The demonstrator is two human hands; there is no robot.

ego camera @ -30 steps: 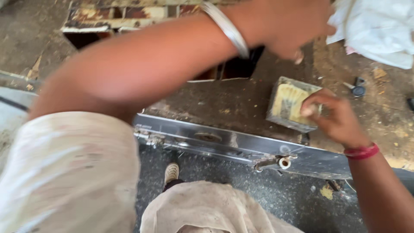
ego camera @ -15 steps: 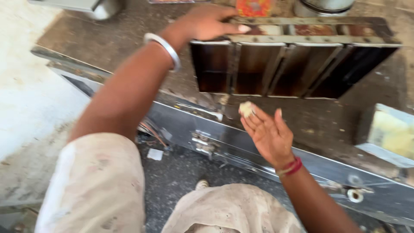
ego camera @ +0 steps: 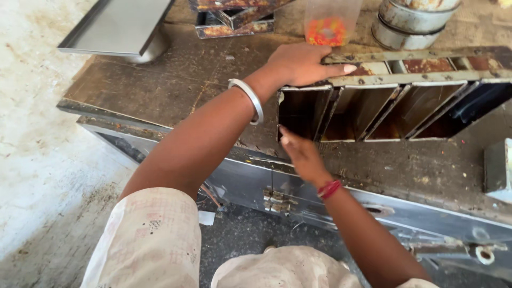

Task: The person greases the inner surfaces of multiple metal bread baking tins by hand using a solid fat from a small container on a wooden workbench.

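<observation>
Row of joined metal loaf moulds (ego camera: 394, 109) on its side, openings twd me; both hands at its left end.

From my remote seat: mould set lies on the dark, stained worktop (ego camera: 160, 80), past the steel front rail (ego camera: 426, 213), tipped over prob. so the cavities face the person. L hand (ego camera: 301, 64) flat on the top edge, fingers together and stretched along the rim, pressing down, I judge to stop the set sliding. R hand (ego camera: 301, 154) w/ red thread at wrist reaches into the leftmost cavity (ego camera: 298, 112); fingertips hidden inside, so can't tell if apart, together or gripping anything. Behind: clear bag w/ orange-red stuff (ego camera: 328, 26), stacked round tins (ego camera: 413, 18), rusty moulds (ego camera: 234, 18), steel tray (ego camera: 114, 26) upper left. Another grey tin (ego camera: 498, 168) at right edge.
</observation>
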